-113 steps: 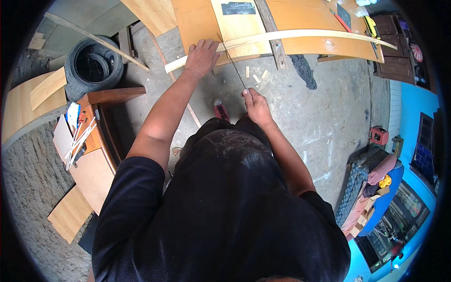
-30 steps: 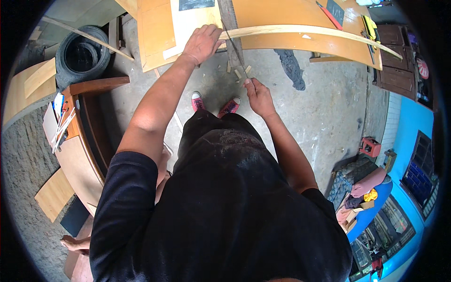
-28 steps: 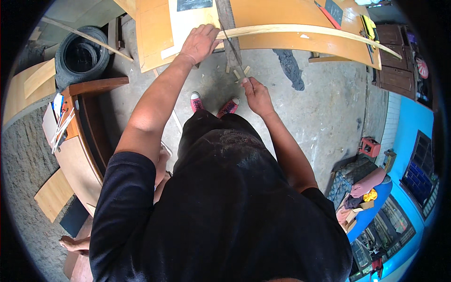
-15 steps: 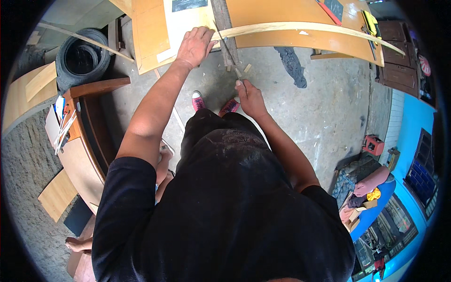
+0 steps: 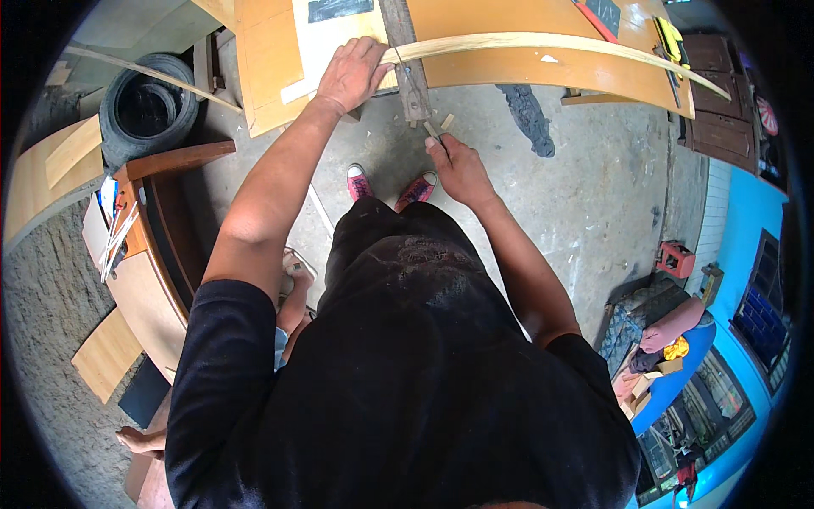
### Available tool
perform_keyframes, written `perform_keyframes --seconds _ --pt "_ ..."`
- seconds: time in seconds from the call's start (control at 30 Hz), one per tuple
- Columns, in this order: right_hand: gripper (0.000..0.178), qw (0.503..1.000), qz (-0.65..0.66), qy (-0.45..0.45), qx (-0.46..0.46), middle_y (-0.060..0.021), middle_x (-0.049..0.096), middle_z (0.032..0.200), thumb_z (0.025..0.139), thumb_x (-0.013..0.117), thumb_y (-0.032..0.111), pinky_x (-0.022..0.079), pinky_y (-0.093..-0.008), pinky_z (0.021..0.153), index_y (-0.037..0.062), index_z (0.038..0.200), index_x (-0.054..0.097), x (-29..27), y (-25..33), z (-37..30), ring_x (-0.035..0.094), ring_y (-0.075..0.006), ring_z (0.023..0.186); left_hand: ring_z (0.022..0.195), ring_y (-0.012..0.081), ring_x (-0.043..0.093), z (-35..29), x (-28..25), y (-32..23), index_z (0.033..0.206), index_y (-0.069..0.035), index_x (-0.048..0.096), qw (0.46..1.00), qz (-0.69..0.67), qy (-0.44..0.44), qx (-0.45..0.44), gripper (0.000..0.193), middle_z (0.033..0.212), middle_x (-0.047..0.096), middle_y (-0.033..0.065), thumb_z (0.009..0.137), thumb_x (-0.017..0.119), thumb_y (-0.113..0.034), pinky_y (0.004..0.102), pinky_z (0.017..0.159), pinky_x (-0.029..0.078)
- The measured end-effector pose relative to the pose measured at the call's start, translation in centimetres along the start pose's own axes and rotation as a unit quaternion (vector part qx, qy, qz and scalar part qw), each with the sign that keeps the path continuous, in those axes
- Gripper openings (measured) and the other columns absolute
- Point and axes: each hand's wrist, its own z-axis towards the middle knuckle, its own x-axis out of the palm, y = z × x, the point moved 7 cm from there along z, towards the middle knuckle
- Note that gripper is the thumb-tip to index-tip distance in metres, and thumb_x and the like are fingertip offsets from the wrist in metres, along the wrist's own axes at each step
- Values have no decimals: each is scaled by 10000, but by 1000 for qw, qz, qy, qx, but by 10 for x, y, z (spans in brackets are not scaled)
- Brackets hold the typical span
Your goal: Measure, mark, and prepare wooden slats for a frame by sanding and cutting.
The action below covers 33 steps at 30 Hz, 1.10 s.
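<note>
A long pale wooden strip (image 5: 526,40) lies across the bench top (image 5: 475,72), its right end reaching past the bench's right side. My left hand (image 5: 349,72) is closed over the strip near its left end and presses it down. Under the strip sits a weathered grey board (image 5: 414,95) that juts toward me over the bench's front edge. My right hand (image 5: 460,167), lower and to the right, grips what looks like a narrow-bladed saw (image 5: 432,131). Its thin blade, almost edge-on, crosses the strip just right of my left hand.
Small wood offcuts (image 5: 448,122) and a dark cloth-like heap (image 5: 527,119) lie on the concrete floor. Tyres (image 5: 146,106) and a wooden cabinet (image 5: 144,280) stand left. Another person's leg (image 5: 295,297) and hand (image 5: 140,441) show behind my left arm. Red-handled and yellow tools (image 5: 670,38) rest on the bench.
My right hand has moved slightly right and down, drawing the saw toward me. The left hand and strip have shifted slightly away from me.
</note>
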Motion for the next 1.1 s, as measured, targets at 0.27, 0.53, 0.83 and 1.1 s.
perform_keyframes --seconds 0.27,0.53,0.83,1.1 --pt "421 994 104 -5 47 -272 668 934 1004 480 367 481 -502 825 -29 976 622 -18 -10 1 618 -476 950 1009 317 552 24 -3 -8 1141 -52 607 1000 -29 -3 5 313 1032 571 126 916 625 -268 417 900 449" --pt "404 992 105 -31 64 -242 683 947 1005 484 355 487 -485 827 -21 996 630 -20 -43 8 638 -434 954 1041 332 548 37 21 -13 1134 -49 615 996 -93 0 -1 302 1051 576 144 904 641 -243 427 926 443" --pt "428 994 71 -80 -2 -305 627 931 1017 442 376 477 -499 845 -26 1030 589 0 -51 10 603 -486 940 1037 357 566 38 14 -8 1115 14 646 987 -151 53 2 363 1064 610 178 811 732 -163 416 928 463" --pt "421 993 79 -90 3 -295 627 938 1014 442 381 468 -527 834 -11 983 592 -12 -49 12 589 -489 956 999 342 570 53 17 -12 1105 -21 664 987 -155 14 49 352 1012 622 147 802 742 -182 418 902 464"
